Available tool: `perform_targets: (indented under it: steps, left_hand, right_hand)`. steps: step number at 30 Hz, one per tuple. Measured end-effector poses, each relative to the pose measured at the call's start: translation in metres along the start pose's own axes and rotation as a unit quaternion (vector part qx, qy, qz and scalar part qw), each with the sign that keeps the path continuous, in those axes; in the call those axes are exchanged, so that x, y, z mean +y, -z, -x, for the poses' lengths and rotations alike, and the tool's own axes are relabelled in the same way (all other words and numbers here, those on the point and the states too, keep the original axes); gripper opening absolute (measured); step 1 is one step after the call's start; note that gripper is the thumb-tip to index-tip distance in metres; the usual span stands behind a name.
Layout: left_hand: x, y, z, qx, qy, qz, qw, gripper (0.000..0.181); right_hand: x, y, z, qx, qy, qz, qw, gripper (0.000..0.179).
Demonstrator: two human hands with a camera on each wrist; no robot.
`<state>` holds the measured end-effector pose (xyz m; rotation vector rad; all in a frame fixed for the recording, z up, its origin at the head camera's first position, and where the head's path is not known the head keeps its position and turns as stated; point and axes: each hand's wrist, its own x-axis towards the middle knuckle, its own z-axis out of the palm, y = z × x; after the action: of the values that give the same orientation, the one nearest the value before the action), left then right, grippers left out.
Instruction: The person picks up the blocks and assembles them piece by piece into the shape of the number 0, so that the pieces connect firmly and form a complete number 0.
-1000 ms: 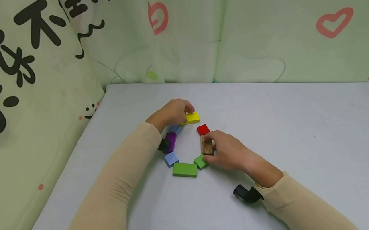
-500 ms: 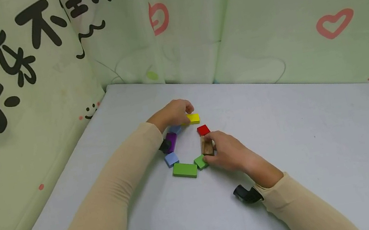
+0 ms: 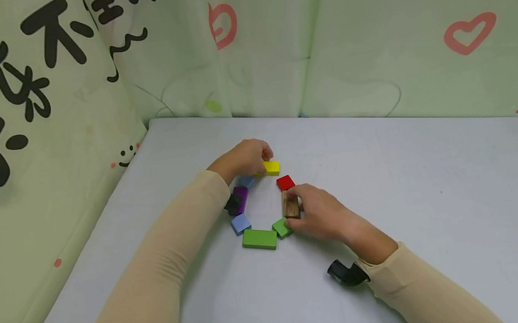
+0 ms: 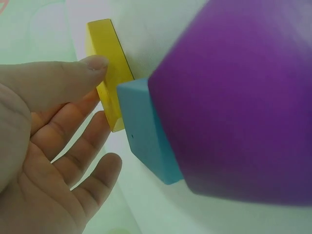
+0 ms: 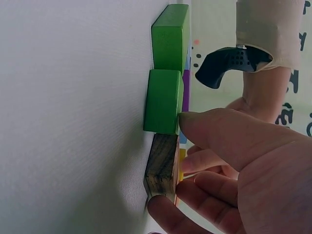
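Coloured blocks lie in a ring on the white table. At its far side my left hand (image 3: 244,158) pinches the yellow block (image 3: 273,168); in the left wrist view the thumb (image 4: 95,63) presses one face with fingers behind. A light blue block (image 4: 146,131) stands beside the yellow one, partly hidden by the purple block (image 4: 239,102). My right hand (image 3: 321,211) curls round the brown wooden block (image 3: 290,206) on the ring's right side. Its thumb (image 5: 195,124) lies at the edge of the small green block (image 5: 163,100). A red block (image 3: 285,182) sits just beyond the wooden one.
The long green block (image 3: 259,239) and a second light blue block (image 3: 241,223) form the near part of the ring. Black wrist cameras, such as the right one (image 3: 347,272), hang low over the table (image 3: 440,199). Printed cloth walls (image 3: 367,6) stand behind and left.
The yellow block has shifted slightly toward the near side under my left hand. My right hand and the other blocks stay in place.
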<state>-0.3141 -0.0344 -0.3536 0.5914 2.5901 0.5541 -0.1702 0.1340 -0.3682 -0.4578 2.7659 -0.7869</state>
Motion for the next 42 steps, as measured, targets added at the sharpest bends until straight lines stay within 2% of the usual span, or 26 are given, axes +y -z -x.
perform_targets:
  steps: [8, 42]
  left_hand:
    - [-0.0006, -0.0017, -0.0016, 0.000, -0.017, -0.044, 0.9989, 0.034]
    - [0.0019, -0.0009, 0.0060, -0.032, -0.026, -0.037, 0.9985, 0.029]
  right_hand:
    - [-0.0018, -0.0011, 0.0013, 0.004, 0.002, -0.003, 1.0000, 0.058]
    - [-0.0054, -0.0009, 0.0043, 0.010, 0.009, 0.005, 0.9999, 0.057]
